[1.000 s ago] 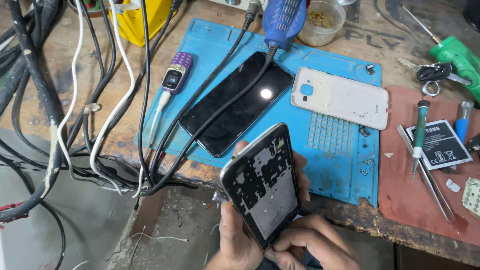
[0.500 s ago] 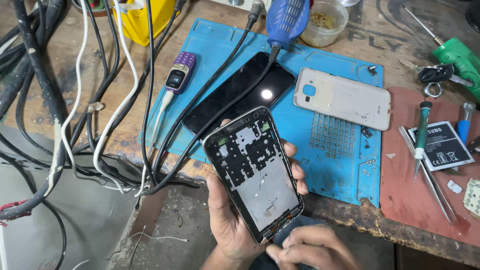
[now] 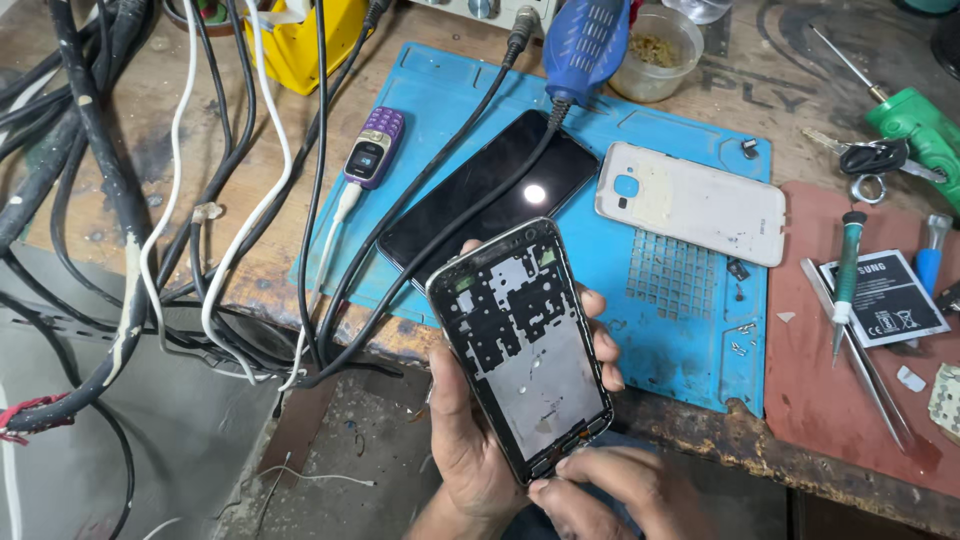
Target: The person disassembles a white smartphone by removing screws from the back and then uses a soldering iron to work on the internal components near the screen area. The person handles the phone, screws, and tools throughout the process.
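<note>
My left hand [image 3: 470,440] grips an opened phone frame [image 3: 520,345], its bare metal inside facing up, held over the bench's front edge. The fingers of my right hand [image 3: 600,485] touch the frame's bottom end. Behind it on the blue work mat [image 3: 690,330] lies a black phone [image 3: 490,195] face up, with two dark cables across it. A white back cover [image 3: 695,200] lies to its right.
A small purple phone [image 3: 375,145] lies at the mat's left. Thick cables [image 3: 130,200] hang over the bench's left side. On a red mat [image 3: 850,400] at the right lie a battery [image 3: 885,295], screwdrivers and tweezers. Small screws dot the blue mat.
The phone frame turned from edge-on to flat, its inside now facing up, and shifted slightly left. My right hand stayed at its bottom end.
</note>
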